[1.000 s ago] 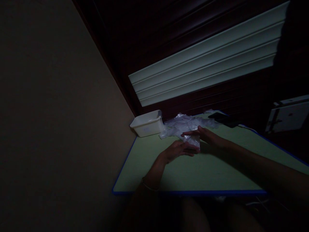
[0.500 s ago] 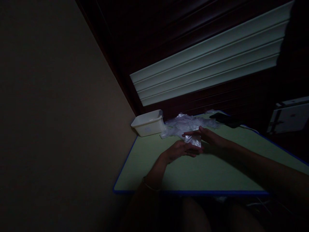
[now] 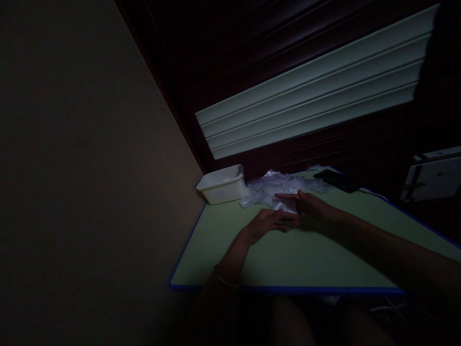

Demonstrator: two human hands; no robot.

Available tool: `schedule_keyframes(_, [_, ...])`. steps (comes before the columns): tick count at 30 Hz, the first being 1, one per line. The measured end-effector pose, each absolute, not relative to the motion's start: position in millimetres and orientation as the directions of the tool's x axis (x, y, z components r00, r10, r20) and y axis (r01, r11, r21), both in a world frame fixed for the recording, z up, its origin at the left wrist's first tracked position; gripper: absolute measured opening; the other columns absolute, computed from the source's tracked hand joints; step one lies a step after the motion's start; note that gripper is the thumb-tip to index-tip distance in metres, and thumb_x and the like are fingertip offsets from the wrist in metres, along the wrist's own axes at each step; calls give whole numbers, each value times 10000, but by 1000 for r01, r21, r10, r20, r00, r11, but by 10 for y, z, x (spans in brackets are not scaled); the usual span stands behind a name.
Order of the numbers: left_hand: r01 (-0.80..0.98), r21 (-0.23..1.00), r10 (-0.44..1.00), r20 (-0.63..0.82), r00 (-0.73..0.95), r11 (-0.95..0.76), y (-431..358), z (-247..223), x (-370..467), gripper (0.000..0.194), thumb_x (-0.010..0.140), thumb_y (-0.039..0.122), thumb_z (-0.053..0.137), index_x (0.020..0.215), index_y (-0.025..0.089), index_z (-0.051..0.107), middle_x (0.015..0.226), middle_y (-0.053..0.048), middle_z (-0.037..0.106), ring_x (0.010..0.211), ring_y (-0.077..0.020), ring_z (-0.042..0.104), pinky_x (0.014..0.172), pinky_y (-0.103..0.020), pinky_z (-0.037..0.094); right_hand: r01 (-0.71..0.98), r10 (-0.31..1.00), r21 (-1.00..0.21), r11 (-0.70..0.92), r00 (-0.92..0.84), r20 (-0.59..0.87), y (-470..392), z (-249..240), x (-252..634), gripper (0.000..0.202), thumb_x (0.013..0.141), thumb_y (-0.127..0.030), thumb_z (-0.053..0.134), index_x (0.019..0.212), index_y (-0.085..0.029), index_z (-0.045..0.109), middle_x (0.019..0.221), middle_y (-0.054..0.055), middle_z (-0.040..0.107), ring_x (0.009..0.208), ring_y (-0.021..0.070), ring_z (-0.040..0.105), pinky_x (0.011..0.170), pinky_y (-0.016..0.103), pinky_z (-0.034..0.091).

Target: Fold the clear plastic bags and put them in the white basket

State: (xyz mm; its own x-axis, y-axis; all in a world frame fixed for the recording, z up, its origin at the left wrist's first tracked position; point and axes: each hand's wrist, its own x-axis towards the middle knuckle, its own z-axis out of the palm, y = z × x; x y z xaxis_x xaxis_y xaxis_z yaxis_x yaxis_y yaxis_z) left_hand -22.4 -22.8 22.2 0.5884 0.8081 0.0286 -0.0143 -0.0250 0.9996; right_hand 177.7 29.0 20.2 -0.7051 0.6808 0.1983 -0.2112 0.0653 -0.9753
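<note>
Between my two hands, above the middle of the green table (image 3: 230, 259), is a small shiny clear plastic bag (image 3: 286, 205). My left hand (image 3: 270, 223) is under the bag's near edge, its fingers pressed together and pointing right, holding that edge. My right hand (image 3: 308, 204) grips the bag's right side, with the index finger stretched out along the far edge. Behind the hands lies a loose pile of clear plastic bags (image 3: 273, 182). The light is dim and finger details are hard to see.
A white plastic bin (image 3: 223, 190) stands at the table's back left, beside the wall. A dark object (image 3: 340, 180) with a pale cable lies at the back right. A slatted panel rises behind the table. White boxes (image 3: 434, 178) are at the far right.
The small bag shows less between my hands and sits slightly further left. My left fingers have shifted a little left, and my right index finger is stretched straighter over the bag.
</note>
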Motion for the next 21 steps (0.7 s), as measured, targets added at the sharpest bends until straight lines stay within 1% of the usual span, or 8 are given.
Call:
schedule_keyframes(2, [-33,999,827,52,560,-40,-225,221,-222,643,836,611,541,1181,77,639,1198,-238,636,1098,-299,623,925,-423,441,-234,641,-972,-2,-746,178,259,172,1753,674,869,-669,446,1324,-190,580,889,109,727,889,285,672,851,484,484])
schedule_keyframes(4, [-43,998,842,68,536,-53,-229,229,-212,639,808,611,581,1167,87,646,1234,-234,614,1092,-301,624,893,-401,452,-283,609,-957,-60,-770,190,223,156,1725,613,879,-642,462,1267,-197,626,1024,123,723,1000,284,656,950,498,436])
schedule_keyframes(6, [-44,997,848,75,524,-60,-239,241,-198,644,777,617,615,1160,100,651,1258,-228,599,1092,-302,622,877,-390,456,-294,586,-953,-74,-786,197,197,150,1707,579,880,-625,481,1212,-187,663,1137,137,698,1081,284,630,1026,505,376])
schedule_keyframes(9, [-31,997,846,74,528,-68,-254,258,-179,632,770,607,630,1147,101,655,1250,-224,604,1093,-304,619,873,-394,457,-266,572,-962,-60,-799,185,185,145,1701,579,889,-605,485,1208,-155,663,1209,165,667,1116,291,614,1057,518,338])
schedule_keyframes(12, [-9,997,841,72,537,-79,-258,261,-170,638,762,616,632,1125,93,666,1224,-223,619,1086,-304,619,884,-403,455,-276,588,-957,-91,-790,172,181,131,1702,590,884,-607,492,1214,-147,659,1215,177,660,1112,293,616,1036,515,365])
schedule_keyframes(15, [7,996,832,71,550,-90,-252,251,-171,647,755,632,626,1117,98,674,1206,-212,634,1085,-301,619,893,-403,452,-301,620,-941,-158,-772,143,162,132,1695,567,881,-600,505,1196,-158,670,1172,168,681,1074,276,635,997,474,410])
schedule_keyframes(18, [17,995,820,73,568,-100,-246,242,-175,640,768,622,619,1145,107,668,1209,-206,637,1089,-296,619,894,-401,450,-298,623,-934,-195,-773,117,142,161,1692,574,875,-597,521,1215,-155,655,1117,164,699,968,248,667,894,416,478])
schedule_keyframes(21, [42,994,815,56,576,-98,-249,243,-170,649,774,620,612,1171,108,660,1183,-206,652,1093,-294,619,905,-408,446,-279,634,-946,-166,-764,115,132,196,1699,623,859,-614,533,1274,-155,611,1032,151,718,844,228,679,759,369,514])
